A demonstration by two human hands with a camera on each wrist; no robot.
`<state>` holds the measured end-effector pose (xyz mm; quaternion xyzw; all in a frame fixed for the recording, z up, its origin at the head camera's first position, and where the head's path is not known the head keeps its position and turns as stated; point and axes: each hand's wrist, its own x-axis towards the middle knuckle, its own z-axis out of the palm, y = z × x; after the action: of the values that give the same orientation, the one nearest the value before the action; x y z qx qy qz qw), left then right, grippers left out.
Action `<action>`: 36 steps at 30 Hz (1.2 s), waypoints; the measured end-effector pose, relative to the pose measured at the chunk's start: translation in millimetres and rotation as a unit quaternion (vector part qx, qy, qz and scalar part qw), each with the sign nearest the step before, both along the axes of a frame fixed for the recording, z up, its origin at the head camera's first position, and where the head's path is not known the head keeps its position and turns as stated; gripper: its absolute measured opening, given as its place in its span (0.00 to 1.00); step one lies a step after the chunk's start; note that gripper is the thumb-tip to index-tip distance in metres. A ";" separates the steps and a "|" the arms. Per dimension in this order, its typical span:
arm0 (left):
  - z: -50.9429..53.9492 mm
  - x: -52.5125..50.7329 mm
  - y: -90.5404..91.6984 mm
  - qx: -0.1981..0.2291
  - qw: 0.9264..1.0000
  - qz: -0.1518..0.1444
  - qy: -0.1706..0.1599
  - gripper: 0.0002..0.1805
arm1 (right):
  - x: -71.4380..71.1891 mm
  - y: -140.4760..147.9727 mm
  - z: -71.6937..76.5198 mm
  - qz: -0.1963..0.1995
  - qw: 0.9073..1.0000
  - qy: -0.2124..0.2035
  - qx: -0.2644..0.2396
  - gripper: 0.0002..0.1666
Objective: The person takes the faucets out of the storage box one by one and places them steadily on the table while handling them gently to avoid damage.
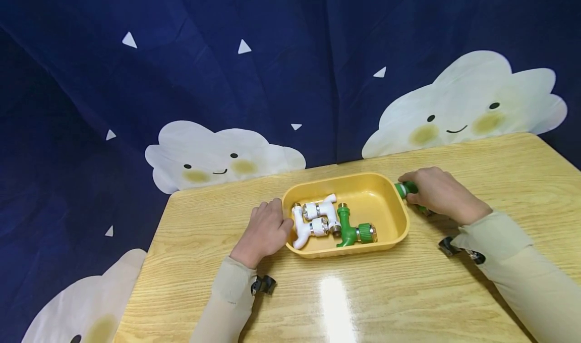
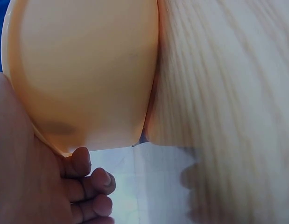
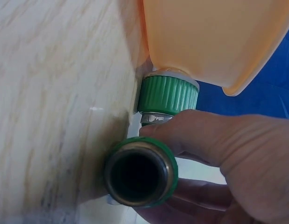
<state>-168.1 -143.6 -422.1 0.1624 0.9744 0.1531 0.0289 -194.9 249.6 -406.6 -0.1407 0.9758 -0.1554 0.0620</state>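
Right sleeve, one, beige: nearest the head camera, on the near right of the tray. Left sleeve, one, beige: on the near left of the tray.

Yellow tray, one, landmark: oblong, rounded corners, flat on the wooden table, long axis running left to right.

Left hand, one: at the tray's left end, thumb over the rim, fingers curled outside; it grips the tray.

Right hand, one: just off the tray's right end, grip narrow, thumb and fingers pinching the held green tap behind its knob.

Held green tap, one: outside the tray, beside its right end wall. Ribbed knob points at that wall; touching or just beside, cannot be told. Round metal-lined mouth sits on the side away from the tray. Long axis uncertain, the hand covering the body. Governing relation: tray lies left of this grip, end wall standing between tap and interior; right hand nearer, left hand opposite.

Left white tap and right white tap: inside the tray's left part, close together.

Loose green tap, one: inside the tray, right of the white pair, knob toward the right end, pipe end toward the far wall.
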 end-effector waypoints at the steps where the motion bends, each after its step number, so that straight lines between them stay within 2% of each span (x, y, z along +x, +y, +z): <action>1: 0.3 -0.1 0.2 0.001 1.000 0.000 0.000 0.09 | 0.1 0.0 0.3 -0.001 1.000 -0.001 0.000 0.28; 36: 0.6 0.2 0.2 0.006 1.000 -0.002 -0.001 0.09 | 1.1 1.7 1.5 -0.006 1.000 -0.007 -0.005 0.28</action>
<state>-167.9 -143.4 -421.5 0.1643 0.9730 0.1593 0.0289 -193.8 251.3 -405.1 -0.1339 0.9755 -0.1613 0.0671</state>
